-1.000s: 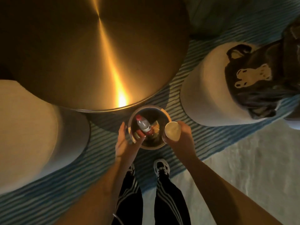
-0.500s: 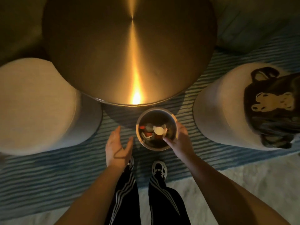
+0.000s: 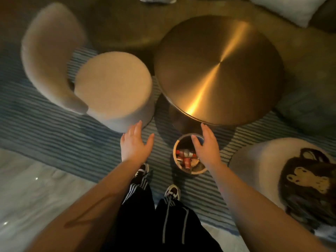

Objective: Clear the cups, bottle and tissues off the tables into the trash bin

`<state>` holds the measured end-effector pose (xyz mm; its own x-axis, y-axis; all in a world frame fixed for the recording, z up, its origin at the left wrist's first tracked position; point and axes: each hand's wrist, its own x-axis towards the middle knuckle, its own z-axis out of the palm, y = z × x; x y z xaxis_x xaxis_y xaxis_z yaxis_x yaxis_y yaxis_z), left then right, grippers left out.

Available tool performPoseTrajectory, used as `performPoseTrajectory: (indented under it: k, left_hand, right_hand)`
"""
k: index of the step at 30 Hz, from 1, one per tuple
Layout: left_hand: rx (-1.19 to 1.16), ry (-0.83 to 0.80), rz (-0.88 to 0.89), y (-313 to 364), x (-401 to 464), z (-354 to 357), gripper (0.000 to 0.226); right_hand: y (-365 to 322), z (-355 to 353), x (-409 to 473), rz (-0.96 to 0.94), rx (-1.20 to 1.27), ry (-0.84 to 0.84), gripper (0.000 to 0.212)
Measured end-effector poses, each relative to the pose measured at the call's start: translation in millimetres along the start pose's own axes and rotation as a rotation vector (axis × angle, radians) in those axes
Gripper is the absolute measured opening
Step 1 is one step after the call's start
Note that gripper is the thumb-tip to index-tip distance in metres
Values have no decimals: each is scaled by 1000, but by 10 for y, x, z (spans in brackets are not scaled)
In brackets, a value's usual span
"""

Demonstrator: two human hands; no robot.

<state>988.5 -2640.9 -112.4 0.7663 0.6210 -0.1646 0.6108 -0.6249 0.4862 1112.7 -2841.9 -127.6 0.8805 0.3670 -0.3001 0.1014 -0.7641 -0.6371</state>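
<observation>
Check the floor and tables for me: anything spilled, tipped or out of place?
Nothing stands out. The bin stands upright on the striped rug with the bottle and other rubbish inside, none seen on the rug around it. The round table shows bare metal. Both hands, left and right, are open and hold nothing.

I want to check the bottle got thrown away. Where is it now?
In the head view the bottle lies inside the trash bin on the striped rug, just below the round gold table, under the open right hand.
</observation>
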Motion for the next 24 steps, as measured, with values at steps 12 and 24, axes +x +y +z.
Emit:
performPoseTrajectory:
  k: [12, 24]
  left_hand:
    - [-18, 333, -459, -1368, -514, -1227, 67]
    - [-94, 430, -627, -3367, 359, -2599, 71]
  right_hand:
    - [-1987, 952, -3, -425, -82, -398, 60]
    - [-4341, 2850, 438, -739, -246, -435, 57]
